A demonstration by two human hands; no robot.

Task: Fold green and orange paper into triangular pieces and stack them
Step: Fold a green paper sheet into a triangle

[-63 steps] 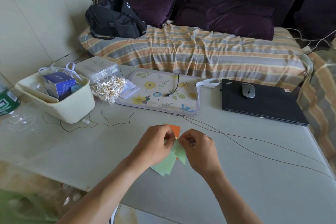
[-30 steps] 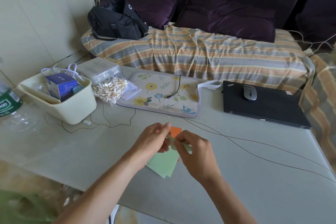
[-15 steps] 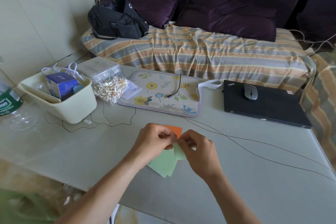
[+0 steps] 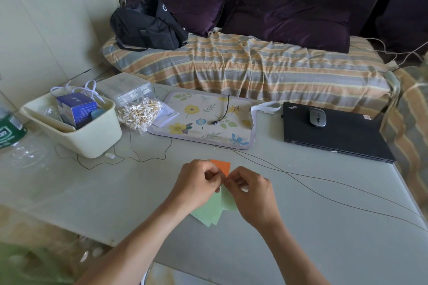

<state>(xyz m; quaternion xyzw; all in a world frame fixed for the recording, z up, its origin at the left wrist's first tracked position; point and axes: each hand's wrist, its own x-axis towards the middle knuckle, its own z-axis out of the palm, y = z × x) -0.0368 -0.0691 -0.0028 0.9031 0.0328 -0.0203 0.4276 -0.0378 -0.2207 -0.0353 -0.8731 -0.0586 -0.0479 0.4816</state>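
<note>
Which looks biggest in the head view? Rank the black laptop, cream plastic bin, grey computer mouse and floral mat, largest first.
1. Floral mat and black laptop: too alike to rank.
2. Cream plastic bin.
3. Grey computer mouse.

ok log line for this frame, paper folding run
step: folding green paper | left hand: pinches it | right hand: pinches it | orange paper: on table behind hands | stack: none seen

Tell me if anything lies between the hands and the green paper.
Nothing visible does. The left hand and right hand meet at the top edge of the green paper, fingers curled on it. The orange paper lies just behind them.
</note>
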